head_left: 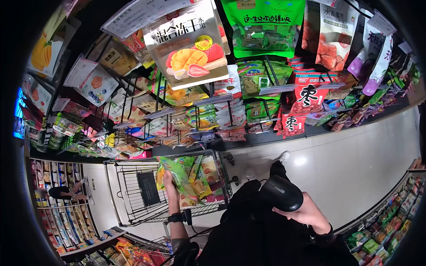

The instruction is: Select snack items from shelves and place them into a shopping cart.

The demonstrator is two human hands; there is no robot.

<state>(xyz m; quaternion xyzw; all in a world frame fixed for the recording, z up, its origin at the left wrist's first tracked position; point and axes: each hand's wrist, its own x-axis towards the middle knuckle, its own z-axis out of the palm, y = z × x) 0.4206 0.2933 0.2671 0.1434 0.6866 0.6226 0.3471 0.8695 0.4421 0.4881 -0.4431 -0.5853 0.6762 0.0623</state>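
Aisle: pale shop floor (368, 155) shining below, hanging racks of snack bags curving across the top, dark lens edges swallowing the corners.
Front row: big white fruit pouch (191, 48) looming close, its top cut off; green pouch (266, 29) beside it, cropped too; red packets (308, 97) lower right, partly behind a price rail.
Cart: wire shopping cart (148, 188) on the left, bags inside overlapping so much that a count is impossible.
Green packet: up at the cart's near-right part, green bag (179, 170) in the left hand (171, 184), fingers apparently gripping its edge, most of them lost behind plastic.
Black device: rounded black handset (282, 193) in the right hand (304, 210), fingers wrapped underneath, tips mostly out of sight.
Feet: one white shoe (285, 156) clear; dark clothing hides much of the legs.
Far left: another person (64, 192), small and warped, details too tiny to read.
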